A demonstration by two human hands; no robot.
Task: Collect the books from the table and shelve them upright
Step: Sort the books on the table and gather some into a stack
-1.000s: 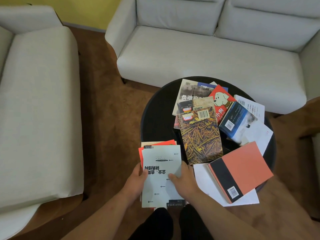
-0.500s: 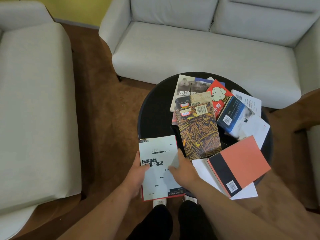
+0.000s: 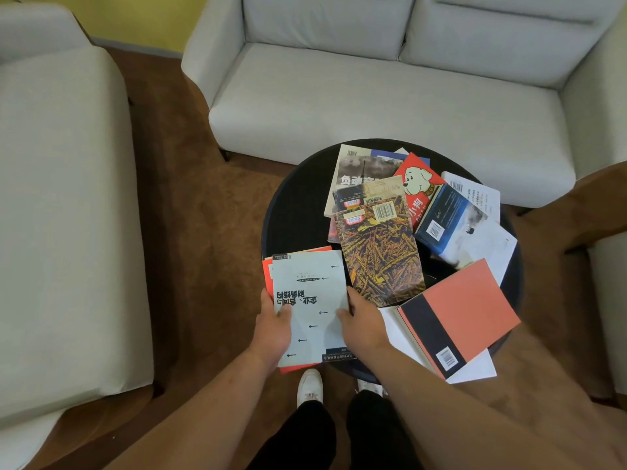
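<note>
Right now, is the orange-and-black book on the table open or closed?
Closed. The orange-and-black book lies flat on the table, barcode cover facing up, with no pages spread.

Desk [image 3: 295, 205]: stack of books [image 3: 310, 300] at its near-left edge, between left hand [image 3: 273, 329] and right hand [image 3: 361, 322]. Central book [image 3: 380, 256] at desk centre. Further books [image 3: 437, 212] overlap behind and right of centre. Overhanging book [image 3: 464, 310] at near-right edge. Sofa [image 3: 373, 106] behind desk; second sofa [image 3: 61, 215] to its left.

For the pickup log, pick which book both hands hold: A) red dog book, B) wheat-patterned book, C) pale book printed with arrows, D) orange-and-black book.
C: the left hand and right hand grip the opposite sides of the pale book printed with arrows.
</note>
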